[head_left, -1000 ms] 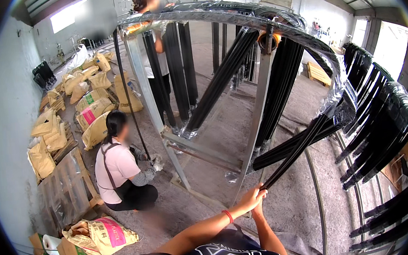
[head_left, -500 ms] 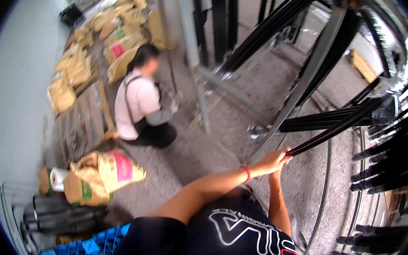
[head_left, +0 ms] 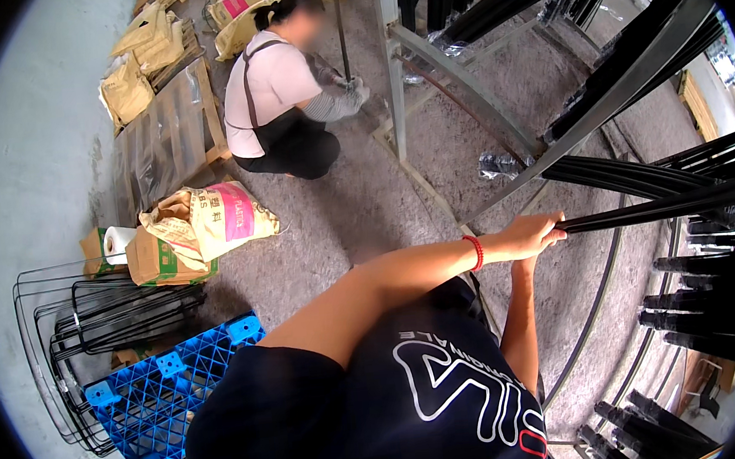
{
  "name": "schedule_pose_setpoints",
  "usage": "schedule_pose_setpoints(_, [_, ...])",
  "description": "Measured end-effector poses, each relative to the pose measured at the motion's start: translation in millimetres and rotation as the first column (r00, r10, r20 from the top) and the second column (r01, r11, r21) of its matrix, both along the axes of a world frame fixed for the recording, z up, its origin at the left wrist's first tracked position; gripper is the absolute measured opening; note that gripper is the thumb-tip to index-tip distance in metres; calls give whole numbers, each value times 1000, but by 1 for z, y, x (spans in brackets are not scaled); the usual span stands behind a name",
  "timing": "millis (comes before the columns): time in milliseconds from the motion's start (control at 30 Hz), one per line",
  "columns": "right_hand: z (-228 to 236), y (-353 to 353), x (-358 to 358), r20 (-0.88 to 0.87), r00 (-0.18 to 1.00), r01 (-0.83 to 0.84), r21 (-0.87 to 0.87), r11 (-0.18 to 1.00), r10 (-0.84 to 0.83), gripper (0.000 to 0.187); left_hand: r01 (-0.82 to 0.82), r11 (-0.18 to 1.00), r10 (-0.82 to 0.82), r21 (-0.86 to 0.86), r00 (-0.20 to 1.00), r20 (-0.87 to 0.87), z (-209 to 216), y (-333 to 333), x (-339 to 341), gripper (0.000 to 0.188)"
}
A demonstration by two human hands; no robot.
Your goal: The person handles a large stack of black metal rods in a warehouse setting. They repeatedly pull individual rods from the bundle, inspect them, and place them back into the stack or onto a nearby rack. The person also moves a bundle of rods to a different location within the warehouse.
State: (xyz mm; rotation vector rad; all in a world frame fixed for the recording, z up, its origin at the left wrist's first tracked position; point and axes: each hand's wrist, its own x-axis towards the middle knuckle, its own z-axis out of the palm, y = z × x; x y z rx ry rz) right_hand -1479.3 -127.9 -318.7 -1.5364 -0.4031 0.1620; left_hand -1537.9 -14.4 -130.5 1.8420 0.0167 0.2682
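My left hand (head_left: 532,236), with a red bracelet at its wrist, is closed round the near ends of a bundle of long black strips (head_left: 628,214). The strips run off to the right toward a rack. From below, my right forearm (head_left: 520,325) rises to the same spot. My right hand (head_left: 524,265) lies against the underside of the left one, and its fingers are mostly hidden behind it. Just beyond my hands, another black bundle (head_left: 621,177) slopes past, its end (head_left: 502,165) wrapped in clear film.
A co-worker (head_left: 285,88) squats ahead on the left, holding an upright dark rod. A grey metal frame (head_left: 394,61) carries more black bundles. To the left are a paper sack (head_left: 222,214), a wooden pallet (head_left: 168,129), black wire racks (head_left: 87,324) and a blue plastic pallet (head_left: 160,405).
The view has shifted, so the co-worker and sacks sit higher in the picture. My hands stay together at the strips' ends, and the bundle now lies more level.
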Motion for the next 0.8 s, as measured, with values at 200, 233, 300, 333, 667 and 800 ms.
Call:
schedule_pose_setpoints(200, [3, 0, 5, 8, 1000, -3, 0, 1000, 3, 30, -8, 1000, 8, -6, 1000, -26, 8, 1, 0, 25])
schedule_pose_setpoints(233, [4, -1, 5, 9, 1000, -8, -3, 1000, 8, 30, -9, 1000, 9, -11, 1000, -21, 7, 1, 0, 25])
schedule_pose_setpoints(300, [4, 1, 7, 15, 1000, -4, 5, 1000, 4, 29, -9, 1000, 9, -21, 1000, -13, 4, -1, 2, 24])
schedule_pose_setpoints(333, [3, 1, 6, 15, 1000, -6, 7, 1000, 6, 29, -8, 1000, 8, -26, 1000, 5, 2, -1, 3, 24])
schedule_pose_setpoints(667, [-2, 7, 10, 22, 999, -25, 21, 999, 25, 27, -26, 1000, 27, -12, 999, 36, 1, -1, 2, 23])
schedule_pose_setpoints(800, [-9, 8, 9, 34, 999, -29, 39, 999, 27, 26, -28, 1000, 28, 2, 998, 59, 0, -1, -1, 22])
